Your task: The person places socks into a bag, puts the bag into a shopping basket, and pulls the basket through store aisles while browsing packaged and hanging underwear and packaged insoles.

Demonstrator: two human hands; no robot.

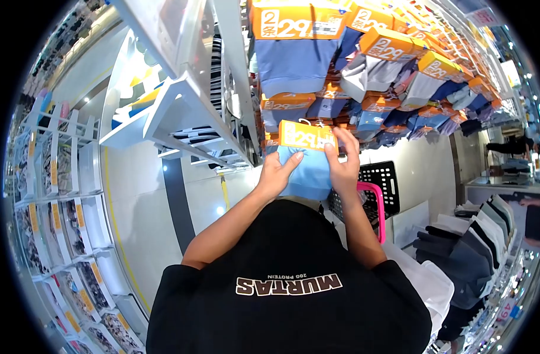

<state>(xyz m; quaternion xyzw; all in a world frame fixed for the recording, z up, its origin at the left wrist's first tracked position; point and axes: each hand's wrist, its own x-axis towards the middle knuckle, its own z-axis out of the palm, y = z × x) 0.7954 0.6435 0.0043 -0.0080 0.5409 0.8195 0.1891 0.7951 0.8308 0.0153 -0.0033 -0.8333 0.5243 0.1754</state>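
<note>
A light blue underwear pack [306,171] with an orange header card is held in front of my chest. My left hand [279,172] grips its left side, thumb across the front just under the card. At its right edge is my right hand [344,162], thumb against the pack and fingers bent loosely upward beside the card. White hook tips show above the card. A black basket [383,174] with a pink handle [380,215] is beside my right forearm; whether the handle loops round the arm cannot be made out.
Similar packs with orange cards [300,22] hang in rows ahead and to the right. A white shelf unit [193,112] stands close on the left, with low racks [63,218] farther left. Dark and light clothes [465,253] hang at the lower right.
</note>
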